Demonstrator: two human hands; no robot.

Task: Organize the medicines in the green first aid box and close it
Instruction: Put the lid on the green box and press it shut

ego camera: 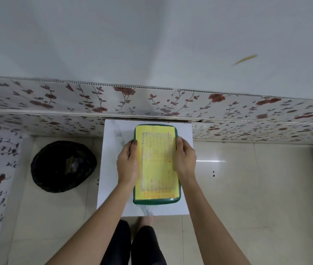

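The green first aid box (pixel 156 201) lies flat on a small white table (pixel 111 169), its lid down, with a yellow printed label covering the top. My left hand (pixel 128 163) grips the box's left side, fingers curled over the edge. My right hand (pixel 185 159) holds the right side the same way. No medicines are visible; whatever is inside the box is hidden by the lid.
A bin lined with a black bag (pixel 63 166) stands on the tiled floor left of the table. A floral-patterned wall panel (pixel 152 101) runs right behind the table. My legs and a bare foot (pixel 147 219) are below the table's near edge.
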